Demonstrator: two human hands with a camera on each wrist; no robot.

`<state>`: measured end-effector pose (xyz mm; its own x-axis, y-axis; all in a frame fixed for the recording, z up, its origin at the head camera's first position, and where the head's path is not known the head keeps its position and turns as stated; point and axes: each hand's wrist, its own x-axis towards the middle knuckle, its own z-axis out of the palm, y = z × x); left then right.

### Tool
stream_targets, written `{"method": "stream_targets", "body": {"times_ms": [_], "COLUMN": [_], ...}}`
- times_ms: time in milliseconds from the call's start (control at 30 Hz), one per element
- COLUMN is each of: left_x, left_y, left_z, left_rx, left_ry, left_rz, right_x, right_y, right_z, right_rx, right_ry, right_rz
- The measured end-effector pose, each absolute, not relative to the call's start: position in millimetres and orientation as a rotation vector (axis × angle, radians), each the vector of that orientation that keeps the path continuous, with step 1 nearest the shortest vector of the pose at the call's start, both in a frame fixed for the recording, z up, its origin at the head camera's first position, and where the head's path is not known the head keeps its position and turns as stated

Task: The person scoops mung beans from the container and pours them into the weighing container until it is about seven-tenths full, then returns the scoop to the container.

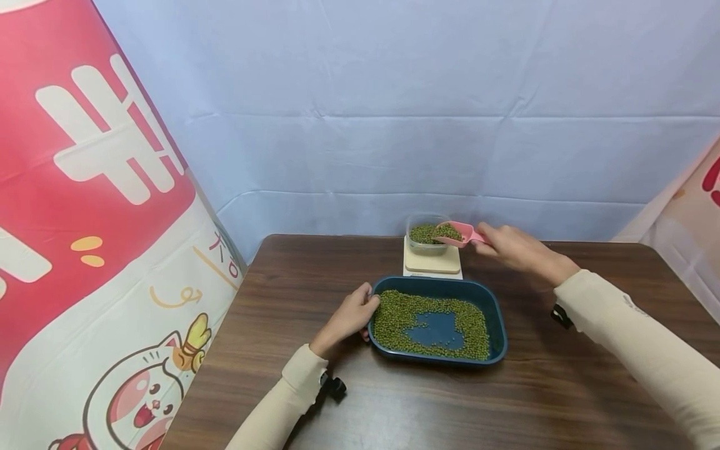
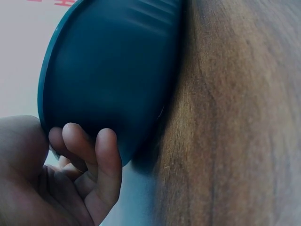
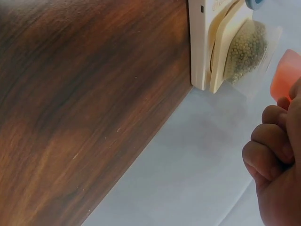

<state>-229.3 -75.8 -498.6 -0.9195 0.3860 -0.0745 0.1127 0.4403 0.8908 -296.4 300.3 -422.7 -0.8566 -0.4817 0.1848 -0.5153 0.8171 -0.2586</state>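
A pink scoop (image 1: 465, 232) loaded with green beans is gripped by its handle in my right hand (image 1: 509, 247). Its front end reaches over the rim of a clear plastic container (image 1: 429, 248), which holds more green beans. That container stands on a cream and white kitchen scale (image 1: 432, 262). My left hand (image 1: 353, 310) grips the left rim of a dark blue tray (image 1: 497, 340), thumb on top and fingers curled beneath the outer wall, as the left wrist view shows. Green beans (image 1: 394, 322) are spread in the tray, around a bare patch in the middle.
The dark wooden table (image 1: 540, 387) ends just behind the scale, where a pale cloth (image 1: 405, 137) hangs as a backdrop. A printed red and white banner (image 1: 129, 262) hangs on the left. Both wrists carry small black devices (image 1: 336, 389).
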Motion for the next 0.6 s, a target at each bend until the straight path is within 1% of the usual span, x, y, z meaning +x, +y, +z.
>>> {"method": "stream_targets", "body": {"times_ms": [367,600], "left_x": [-228.5,-229.2], "left_y": [-75.8,-75.5], "left_z": [-498.8,-498.5], "left_rx": [0.433,0.417], "left_ry": [2.419,2.427], "left_rz": [1.478,1.483], "right_x": [-302.0,-304.4], "right_y": [298.9,296.9], "right_z": [-419.4,-413.6], "right_rx": [0.778,0.826], "right_ry": [-2.915,-2.925], "right_rz": [0.457,0.409]}}
